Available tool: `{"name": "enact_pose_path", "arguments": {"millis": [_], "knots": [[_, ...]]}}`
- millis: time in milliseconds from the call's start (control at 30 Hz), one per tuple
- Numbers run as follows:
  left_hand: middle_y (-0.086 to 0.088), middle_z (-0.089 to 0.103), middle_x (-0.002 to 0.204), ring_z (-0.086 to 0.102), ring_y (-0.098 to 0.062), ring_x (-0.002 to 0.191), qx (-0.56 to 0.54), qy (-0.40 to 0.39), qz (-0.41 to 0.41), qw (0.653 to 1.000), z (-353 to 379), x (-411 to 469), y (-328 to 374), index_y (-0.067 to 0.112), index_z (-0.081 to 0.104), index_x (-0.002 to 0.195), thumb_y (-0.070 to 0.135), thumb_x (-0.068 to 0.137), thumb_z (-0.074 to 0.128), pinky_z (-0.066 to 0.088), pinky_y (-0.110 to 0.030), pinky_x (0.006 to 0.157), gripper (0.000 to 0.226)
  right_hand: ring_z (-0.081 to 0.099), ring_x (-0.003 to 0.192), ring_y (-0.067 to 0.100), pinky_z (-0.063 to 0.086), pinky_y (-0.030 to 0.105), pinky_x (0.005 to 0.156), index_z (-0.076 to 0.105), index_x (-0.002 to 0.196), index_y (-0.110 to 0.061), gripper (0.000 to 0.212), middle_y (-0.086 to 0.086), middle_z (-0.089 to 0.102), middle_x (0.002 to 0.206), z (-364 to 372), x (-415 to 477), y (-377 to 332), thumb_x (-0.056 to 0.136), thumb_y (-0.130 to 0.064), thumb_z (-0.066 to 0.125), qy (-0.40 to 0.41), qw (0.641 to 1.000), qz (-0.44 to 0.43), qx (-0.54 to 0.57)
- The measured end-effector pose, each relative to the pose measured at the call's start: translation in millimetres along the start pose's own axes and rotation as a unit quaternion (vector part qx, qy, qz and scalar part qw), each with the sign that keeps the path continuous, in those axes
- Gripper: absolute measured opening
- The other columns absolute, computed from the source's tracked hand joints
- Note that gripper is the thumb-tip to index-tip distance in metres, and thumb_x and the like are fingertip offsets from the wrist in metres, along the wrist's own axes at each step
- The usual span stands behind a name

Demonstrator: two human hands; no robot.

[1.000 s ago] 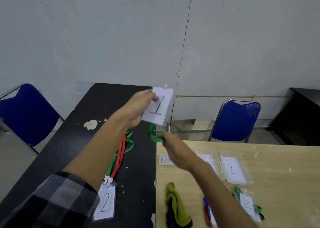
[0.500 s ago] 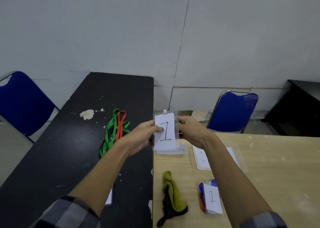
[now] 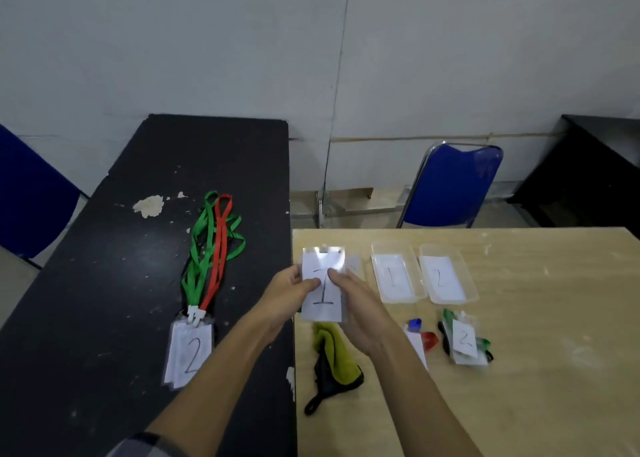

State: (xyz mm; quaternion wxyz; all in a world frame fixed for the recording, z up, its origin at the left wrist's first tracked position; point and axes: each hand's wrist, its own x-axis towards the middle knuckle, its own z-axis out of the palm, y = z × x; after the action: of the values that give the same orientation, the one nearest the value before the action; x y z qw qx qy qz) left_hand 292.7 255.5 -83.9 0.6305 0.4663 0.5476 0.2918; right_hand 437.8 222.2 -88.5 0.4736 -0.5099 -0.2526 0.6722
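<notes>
A clear badge holder with a white card marked "1" (image 3: 323, 304) is held upright above the seam between the black table (image 3: 104, 283) and the wooden table (image 3: 519, 370). My left hand (image 3: 287, 292) pinches its left edge, thumb on the front. Its right side is pinched by my right hand (image 3: 360, 309), thumb on the card face. Any lanyard on this badge is hidden.
Green and red lanyards (image 3: 211, 248) lie on the black table, clipped to badges marked "2" (image 3: 188, 352). On the wooden table sit two clear trays labelled "1" (image 3: 393, 273) and "2" (image 3: 445, 273), a yellow-black cloth (image 3: 332, 352), and bundled badges (image 3: 464, 340). A blue chair (image 3: 450, 186) stands behind.
The badge came down from raised height to just above the tables. My right hand let go of a green strap and took the card's right side. The view tilted downward.
</notes>
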Motion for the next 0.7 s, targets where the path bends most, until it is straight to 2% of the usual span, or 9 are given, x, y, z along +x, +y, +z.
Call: {"name": "enact_pose_path", "arguments": {"millis": [67, 167, 233, 300, 367, 433, 533, 600, 700], "knots": [[0.002, 0.075, 0.107, 0.071, -0.018, 0.098, 0.015, -0.003, -0.014, 1.000, 16.5, -3.2, -18.3, 0.021, 0.068, 0.118, 0.013, 0.099, 0.055, 0.057, -0.039, 0.090, 0.025, 0.068, 0.108, 0.027, 0.057, 0.041, 0.086, 0.064, 0.129, -0.021, 0.028, 0.010, 0.072, 0.117, -11.1, -8.4, 23.6, 0.102, -0.022, 0.053, 0.026, 1.000, 0.005, 0.007], [0.009, 0.072, 0.104, 0.068, -0.011, 0.094, 0.048, -0.024, -0.030, 0.998, 41.8, -15.4, -38.3, 0.031, 0.066, 0.110, 0.013, 0.101, 0.046, 0.054, -0.026, 0.076, 0.028, 0.068, 0.109, 0.027, 0.058, 0.044, 0.089, 0.065, 0.126, -0.023, 0.028, 0.007, 0.073, 0.116, -34.1, -22.6, 50.5, 0.103, -0.016, 0.052, 0.064, 0.998, 0.023, -0.005], [0.006, 0.071, 0.102, 0.066, -0.014, 0.092, 0.085, -0.041, -0.036, 0.995, 56.8, -21.7, -51.4, 0.027, 0.065, 0.111, 0.011, 0.099, 0.040, 0.051, -0.026, 0.071, 0.033, 0.068, 0.109, 0.030, 0.058, 0.048, 0.089, 0.066, 0.125, -0.022, 0.029, 0.009, 0.073, 0.115, -51.4, -31.4, 65.7, 0.101, -0.013, 0.053, 0.092, 0.995, 0.041, -0.009], [-0.004, 0.070, 0.104, 0.066, -0.022, 0.092, 0.123, -0.061, -0.038, 0.990, 72.3, -26.4, -63.8, 0.019, 0.065, 0.111, 0.008, 0.098, 0.036, 0.052, -0.032, 0.075, 0.034, 0.068, 0.109, 0.031, 0.057, 0.052, 0.091, 0.066, 0.125, -0.021, 0.031, 0.010, 0.073, 0.115, -69.4, -40.6, 80.0, 0.097, -0.011, 0.057, 0.124, 0.991, 0.058, -0.013], [-0.006, 0.070, 0.106, 0.067, -0.024, 0.093, 0.141, -0.082, -0.053, 0.985, 85.0, -26.4, -77.0, 0.017, 0.065, 0.112, 0.008, 0.098, 0.039, 0.055, -0.036, 0.081, 0.031, 0.068, 0.107, 0.031, 0.057, 0.051, 0.091, 0.066, 0.125, -0.019, 0.031, 0.009, 0.074, 0.113, -86.7, -49.1, 91.5, 0.097, -0.011, 0.058, 0.155, 0.985, 0.072, -0.012], [0.003, 0.066, 0.110, 0.067, -0.017, 0.094, 0.130, -0.102, -0.068, 0.984, 94.7, -24.3, -87.5, 0.025, 0.058, 0.121, 0.011, 0.099, 0.048, 0.059, -0.036, 0.081, 0.028, 0.069, 0.106, 0.032, 0.058, 0.049, 0.088, 0.067, 0.125, -0.017, 0.029, 0.010, 0.074, 0.113, -102.8, -58.0, 98.9, 0.098, -0.010, 0.057, 0.183, 0.980, 0.079, 0.009], [0.011, 0.058, 0.114, 0.065, -0.013, 0.100, 0.099, -0.104, -0.083, 0.986, 108.5, -18.7, -98.2, 0.035, 0.048, 0.129, 0.019, 0.094, 0.066, 0.058, -0.033, 0.079, 0.043, 0.068, 0.106, 0.034, 0.059, 0.044, 0.082, 0.064, 0.125, -0.018, 0.029, 0.014, 0.072, 0.116, -123.9, -68.3, 101.8, 0.101, -0.006, 0.053, 0.194, 0.976, 0.078, 0.066], [0.009, 0.062, 0.117, 0.063, -0.011, 0.104, 0.133, -0.104, -0.069, 0.983, 121.1, -13.0, -103.3, 0.030, 0.057, 0.125, 0.021, 0.094, 0.066, 0.057, -0.033, 0.087, 0.033, 0.067, 0.108, 0.036, 0.059, 0.042, 0.081, 0.063, 0.128, -0.016, 0.031, 0.015, 0.072, 0.116, -137.6, -68.7, 100.6, 0.101, -0.005, 0.052, 0.202, 0.973, 0.075, 0.078], [0.005, 0.068, 0.117, 0.065, -0.012, 0.103, 0.185, -0.106, -0.016, 0.977, 141.6, -2.7, -105.7, 0.024, 0.068, 0.118, 0.025, 0.095, 0.064, 0.056, -0.033, 0.088, 0.023, 0.068, 0.106, 0.037, 0.058, 0.046, 0.086, 0.063, 0.129, -0.013, 0.034, 0.016, 0.073, 0.113, -158.6, -60.8, 92.2, 0.098, -0.003, 0.055, 0.221, 0.971, 0.072, 0.064]]}}
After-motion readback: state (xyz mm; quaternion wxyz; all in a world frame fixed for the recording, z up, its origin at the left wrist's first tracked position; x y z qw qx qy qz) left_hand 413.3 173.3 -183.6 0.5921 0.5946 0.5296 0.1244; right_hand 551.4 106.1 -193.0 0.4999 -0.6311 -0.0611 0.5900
